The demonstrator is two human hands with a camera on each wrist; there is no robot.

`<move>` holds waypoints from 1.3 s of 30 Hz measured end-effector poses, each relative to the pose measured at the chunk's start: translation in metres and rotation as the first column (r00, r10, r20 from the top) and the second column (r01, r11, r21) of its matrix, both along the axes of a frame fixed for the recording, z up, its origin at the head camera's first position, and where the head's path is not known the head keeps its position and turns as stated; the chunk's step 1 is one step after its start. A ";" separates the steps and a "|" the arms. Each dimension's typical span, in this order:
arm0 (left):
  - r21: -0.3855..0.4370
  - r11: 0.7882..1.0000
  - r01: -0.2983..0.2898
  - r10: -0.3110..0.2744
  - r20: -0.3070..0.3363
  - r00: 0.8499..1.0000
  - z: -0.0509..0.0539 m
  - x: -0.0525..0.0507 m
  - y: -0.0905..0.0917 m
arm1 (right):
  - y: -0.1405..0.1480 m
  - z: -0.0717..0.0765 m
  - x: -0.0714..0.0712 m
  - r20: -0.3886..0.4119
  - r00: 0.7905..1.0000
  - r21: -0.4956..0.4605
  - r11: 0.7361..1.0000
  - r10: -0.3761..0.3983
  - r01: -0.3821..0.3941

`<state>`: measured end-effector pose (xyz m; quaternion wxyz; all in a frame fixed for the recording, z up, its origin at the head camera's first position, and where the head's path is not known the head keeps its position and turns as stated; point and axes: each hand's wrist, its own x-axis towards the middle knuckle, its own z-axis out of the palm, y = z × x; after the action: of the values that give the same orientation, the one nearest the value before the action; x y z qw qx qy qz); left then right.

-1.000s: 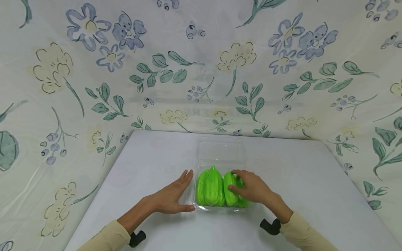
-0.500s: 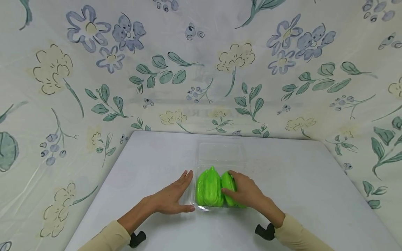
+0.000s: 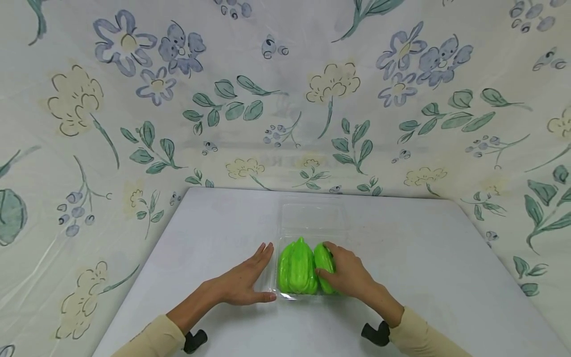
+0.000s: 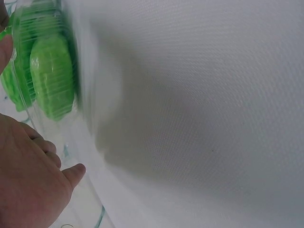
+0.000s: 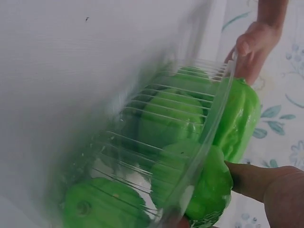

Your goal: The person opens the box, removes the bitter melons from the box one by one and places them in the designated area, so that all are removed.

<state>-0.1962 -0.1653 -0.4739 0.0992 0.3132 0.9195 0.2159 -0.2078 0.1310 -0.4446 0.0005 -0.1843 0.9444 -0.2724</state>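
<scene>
Head view: the right hand (image 3: 350, 270), fingers curled, pinches a ribbed bright-green plump vegetable (image 3: 324, 266) inside a clear plastic box (image 3: 292, 297) — gentle pressure should suit; the left hand (image 3: 241, 282) spreads straight fingers alongside. Left wrist view: green neighbours (image 4: 53, 76) show through plastic. Right wrist view: the held vegetable looks glossy, lobed.

Soft, even, slightly dim light falls on the table (image 3: 223, 223), leaving faint shadows below my left hand (image 3: 243, 281). Small glints catch the front edge of the clear box (image 3: 314, 218) and the green vegetables (image 3: 298, 267). My left wrist view holds a broad, soft-edged shadow; my right looks hazy, the box's far side blurring. The head view shows the flowered cloth (image 3: 285, 119) crisply.
</scene>
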 end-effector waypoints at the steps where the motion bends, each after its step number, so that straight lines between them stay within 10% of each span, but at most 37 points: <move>1: 0.000 1.000 0.000 0.000 0.002 1.000 0.000 0.000 0.000 | 0.000 0.001 0.000 0.000 1.000 -0.006 1.000 -0.001 0.001; 39: 0.005 1.000 -0.013 0.013 -0.003 1.000 -0.001 0.001 0.000 | 0.059 0.045 -0.005 0.012 0.994 -0.109 0.988 -0.113 0.113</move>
<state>-0.1953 -0.1655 -0.4747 0.0959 0.3078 0.9211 0.2183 -0.2124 0.1904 -0.3994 -0.0225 -0.1294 0.9369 -0.3239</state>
